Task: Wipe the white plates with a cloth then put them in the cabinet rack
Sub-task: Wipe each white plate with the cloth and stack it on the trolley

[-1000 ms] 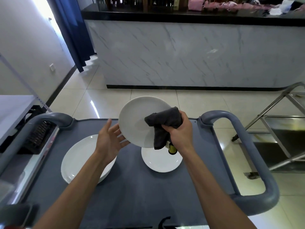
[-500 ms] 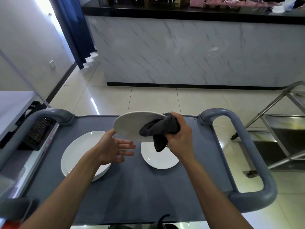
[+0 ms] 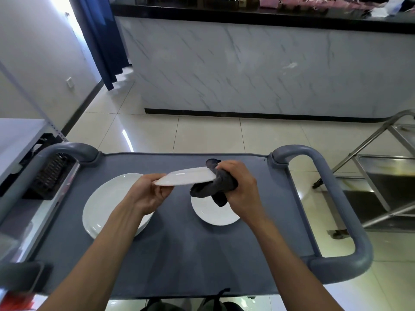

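A white plate [image 3: 186,177] hangs almost flat above the grey cart top [image 3: 179,254]. My left hand [image 3: 149,194] pinches its left rim. My right hand [image 3: 241,187] grips a dark grey cloth [image 3: 214,187] wrapped around the plate's right rim. Two more white plates lie on the cart: a large plate [image 3: 105,205] at the left, partly under my left forearm, and a smaller plate [image 3: 213,213] below the cloth.
The cart has thick grey handles, one at the left [image 3: 65,151] and one at the right [image 3: 341,209]. A steel trolley [image 3: 381,176] stands on the tiled floor to the right. A marble-fronted counter [image 3: 247,70] runs across the back. A shelf unit [image 3: 20,140] stands left.
The plate has tipped from facing me to nearly horizontal and dropped lower. My left hand went from open beside it to pinching its left rim. My right hand kept the cloth on the right rim.
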`<state>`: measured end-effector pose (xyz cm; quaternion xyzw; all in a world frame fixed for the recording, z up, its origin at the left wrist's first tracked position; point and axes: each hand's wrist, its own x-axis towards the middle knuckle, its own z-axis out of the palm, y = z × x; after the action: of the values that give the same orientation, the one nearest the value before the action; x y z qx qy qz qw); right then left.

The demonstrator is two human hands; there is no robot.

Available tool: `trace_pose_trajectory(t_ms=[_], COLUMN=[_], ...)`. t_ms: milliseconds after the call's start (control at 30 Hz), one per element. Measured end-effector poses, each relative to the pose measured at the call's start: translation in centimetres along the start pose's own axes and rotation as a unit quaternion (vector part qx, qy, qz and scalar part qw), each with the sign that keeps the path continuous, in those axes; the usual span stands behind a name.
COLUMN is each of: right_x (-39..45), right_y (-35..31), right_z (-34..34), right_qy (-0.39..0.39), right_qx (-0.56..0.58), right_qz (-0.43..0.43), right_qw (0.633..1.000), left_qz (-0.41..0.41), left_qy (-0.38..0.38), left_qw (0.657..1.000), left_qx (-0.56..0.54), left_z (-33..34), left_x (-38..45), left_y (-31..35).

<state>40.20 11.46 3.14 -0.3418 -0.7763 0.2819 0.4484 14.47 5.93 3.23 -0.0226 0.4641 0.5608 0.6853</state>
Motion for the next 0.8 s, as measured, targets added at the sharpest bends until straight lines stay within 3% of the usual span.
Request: trace_pose_trajectory(t_ms=[333,567,800], right_x=[-0.3,-0.2,-0.1], right_y=[2.3,0.9,-0.4], right_z=[-1.3,-2.2,-1.7], right_qy=[-0.057,-0.047,-0.033], right_qx=[-0.080,-0.038,0.029], right_qz=[0.011,0.049,0.119], right_qw=[0.995,0.997,0.992], left_qz=[0.072,0.153,0.237], left_qy=[0.020,0.038,0.064], left_qw=[0.995,0.985,0.954], left_qx=[0.062,0.068,0.169], left_z=[-0.1,0.3,0.3], left_x=[-0.2,0.0,-0.2], left_y=[-0.5,-0.4,-0.5])
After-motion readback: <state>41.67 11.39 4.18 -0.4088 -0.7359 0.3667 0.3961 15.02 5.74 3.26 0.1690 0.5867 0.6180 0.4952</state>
